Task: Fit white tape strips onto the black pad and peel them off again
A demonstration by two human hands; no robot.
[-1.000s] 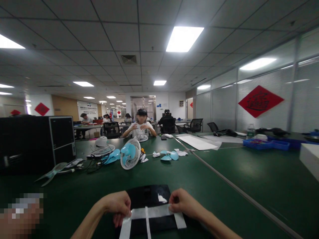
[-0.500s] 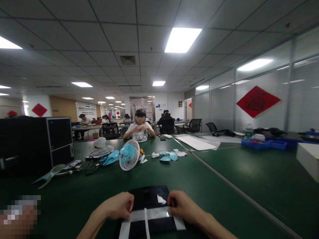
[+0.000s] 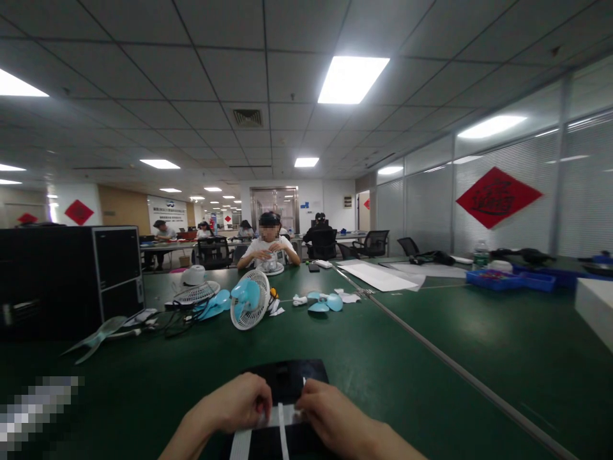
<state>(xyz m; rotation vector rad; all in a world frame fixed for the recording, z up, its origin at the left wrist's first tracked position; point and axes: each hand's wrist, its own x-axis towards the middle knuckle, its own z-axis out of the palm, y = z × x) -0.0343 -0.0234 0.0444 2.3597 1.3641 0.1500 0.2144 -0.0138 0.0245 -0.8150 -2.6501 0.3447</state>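
Observation:
A flat black object (image 3: 306, 369) lies in front of me on the green table, crossed by pale strips. Its wide, shiny crosswise strip (image 3: 290, 415) runs between my hands, and a narrow white strip (image 3: 282, 431) passes lengthwise over it. My left hand (image 3: 242, 404) is curled, its fingertips closed on the left part of the shiny strip. Opposite it, my right hand (image 3: 330, 412) pinches the right part. A small white tip (image 3: 304, 381) shows just above my right fingers; the rest of it is hidden.
A white fan grille with blue blades (image 3: 249, 300), loose blue blades (image 3: 324, 302) and cables lie farther back. A black computer case (image 3: 117, 275) stands left. White sheets (image 3: 378, 273), a blue tray (image 3: 493, 279) and a white box (image 3: 596, 306) are right. A person (image 3: 268, 246) sits opposite.
Both hands have moved inward along the shiny strip, closer to each other. My right hand now covers most of the white scrap and the right end of the strip.

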